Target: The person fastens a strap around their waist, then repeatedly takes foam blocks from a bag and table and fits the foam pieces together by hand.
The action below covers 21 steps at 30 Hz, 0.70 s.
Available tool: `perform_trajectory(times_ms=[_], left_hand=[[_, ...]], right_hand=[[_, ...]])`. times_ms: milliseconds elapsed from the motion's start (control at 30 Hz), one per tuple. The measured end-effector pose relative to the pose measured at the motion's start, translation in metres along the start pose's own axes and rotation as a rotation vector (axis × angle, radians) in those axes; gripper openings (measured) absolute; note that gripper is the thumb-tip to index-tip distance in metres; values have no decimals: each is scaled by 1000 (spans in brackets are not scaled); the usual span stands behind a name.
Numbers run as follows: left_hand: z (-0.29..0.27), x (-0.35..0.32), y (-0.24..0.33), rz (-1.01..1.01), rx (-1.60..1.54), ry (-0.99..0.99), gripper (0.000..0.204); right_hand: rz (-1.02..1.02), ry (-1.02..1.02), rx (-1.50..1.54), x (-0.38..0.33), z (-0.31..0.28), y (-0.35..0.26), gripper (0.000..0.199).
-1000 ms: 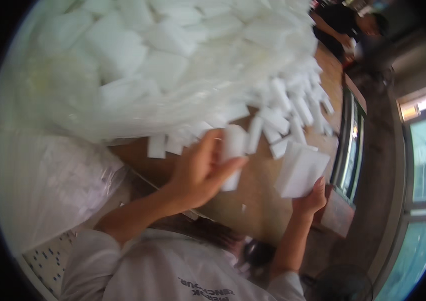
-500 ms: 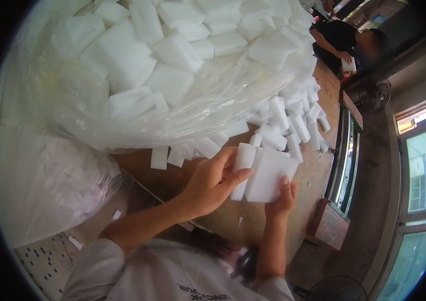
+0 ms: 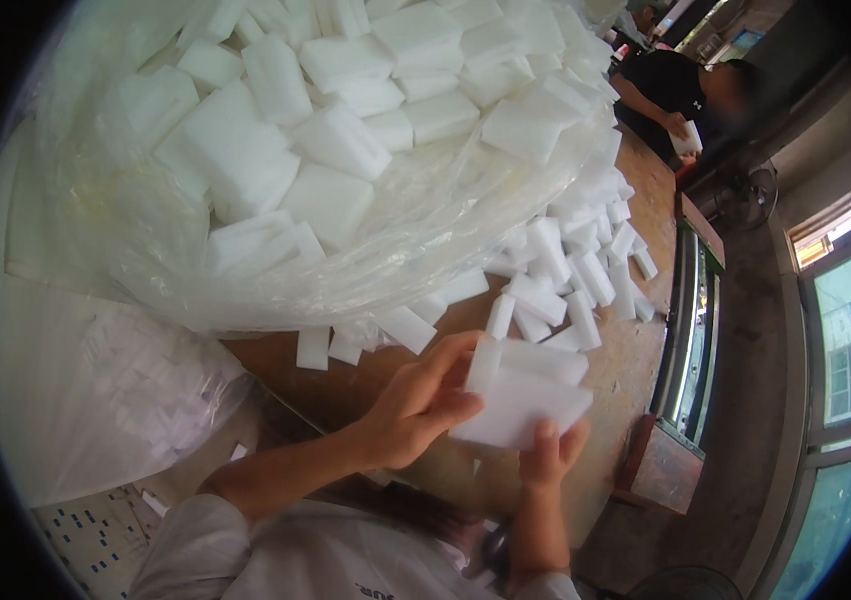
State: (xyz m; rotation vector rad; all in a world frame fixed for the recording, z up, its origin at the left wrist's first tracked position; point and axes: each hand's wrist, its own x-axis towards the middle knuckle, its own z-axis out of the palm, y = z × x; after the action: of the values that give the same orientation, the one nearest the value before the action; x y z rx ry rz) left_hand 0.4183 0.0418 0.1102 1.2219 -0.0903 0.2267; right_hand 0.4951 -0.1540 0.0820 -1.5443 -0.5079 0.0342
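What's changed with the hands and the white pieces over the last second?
The right hand has moved left toward the left hand, bringing its white block to the narrow white piece; earlier clearly apart, they now overlap in view. The block has also tilted. Neither hand visibly let go or took up anything. The clear bag and loose pieces look unchanged.

I'm in a workshop: a bulging plastic bag [image 3: 345, 285] of white blocks [image 3: 230, 150], a worn desk [image 3: 620, 385], and a co-worker [image 3: 657, 85] handling a white piece [image 3: 686, 138].
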Motion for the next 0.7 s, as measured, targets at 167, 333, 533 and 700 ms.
perform_trajectory(times_ms=[167,333,533,700], left_hand=[[2,1,4,242,168,-79,53],[7,0,-6,228,39,-51,54],[-3,-7,-23,80,163,-135,65],[19,-41,-37,194,280,39,87]], right_hand=[[-242,-69,-116,-7,26,-30,45],[-223,-73,-117,-9,27,-26,46],[-149,-18,-43,-15,17,-7,54],[25,-22,183,-32,20,-4,64]])
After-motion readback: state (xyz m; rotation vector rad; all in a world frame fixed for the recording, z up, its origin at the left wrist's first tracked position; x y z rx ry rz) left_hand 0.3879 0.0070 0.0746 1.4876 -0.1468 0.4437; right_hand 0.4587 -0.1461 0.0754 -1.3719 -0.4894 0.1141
